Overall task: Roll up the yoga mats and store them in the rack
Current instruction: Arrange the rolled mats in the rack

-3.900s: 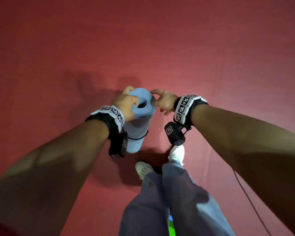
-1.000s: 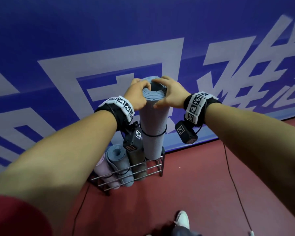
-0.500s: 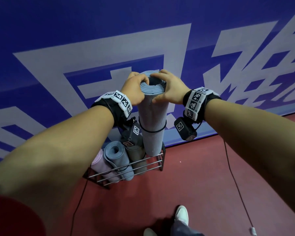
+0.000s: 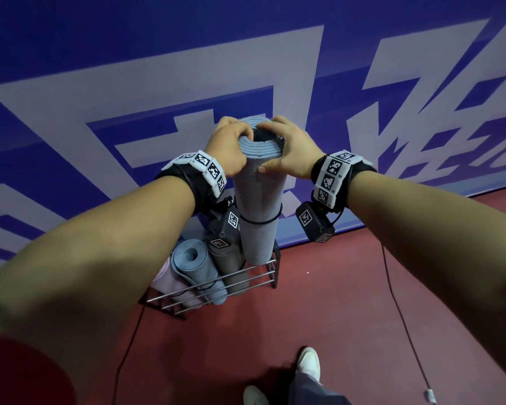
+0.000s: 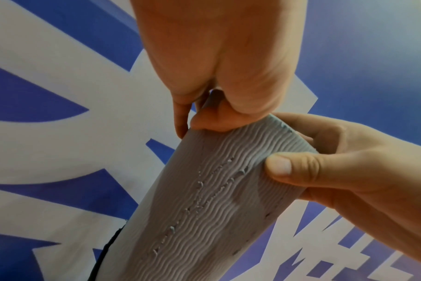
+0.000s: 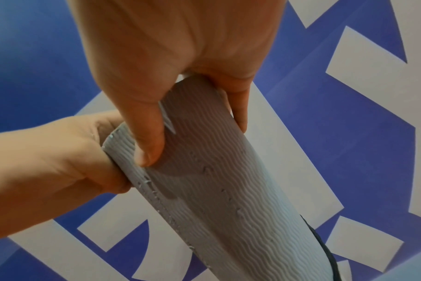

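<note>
From the head camera, a rolled grey-blue yoga mat point(image 4: 259, 206), bound by a black elastic band point(image 4: 260, 221), stands upright at the right end of the wire rack point(image 4: 225, 283), beside three other rolled mats point(image 4: 193, 264). The left hand point(image 4: 227, 147) and right hand point(image 4: 291, 147) clasp its top end.

Left wrist camera: wavy-ribbed mat surface point(image 5: 204, 199); left fingers curl round the rim.

Right wrist camera: the right thumb point(image 6: 148, 144) presses the mat point(image 6: 228, 190), fingers wrapped behind.

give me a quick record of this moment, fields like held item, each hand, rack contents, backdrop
held item: rolled grey mat, upright, black band around it
left hand: grips the mat's top end
right hand: grips the top end, thumb on the side
mat's lower end: at the rack, seating hidden
rack contents: blue-grey roll, dark grey roll, pink roll
backdrop: blue and white wall, red floor
</note>
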